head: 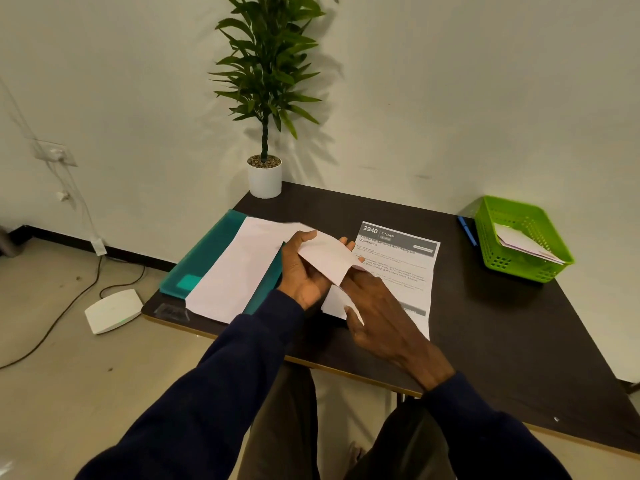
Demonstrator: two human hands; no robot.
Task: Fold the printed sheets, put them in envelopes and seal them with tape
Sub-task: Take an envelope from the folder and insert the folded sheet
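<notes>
Dark table [485, 341] fills the corner. On it, just left of the hands, a teal folder [204, 254] under blank sheets [235, 271]. Right of them, a printed sheet [398, 268] lies flat; farther right, a green basket [519, 237] with envelopes. Left hand [301, 268] pinches a folded white paper [327, 258] above the table. Right hand [377, 313], fingers loosely spread, touches its lower edge.

Two hands [304, 271] [377, 313], one green basket [519, 258], one potted plant [265, 180] — one teal folder [204, 258].
</notes>
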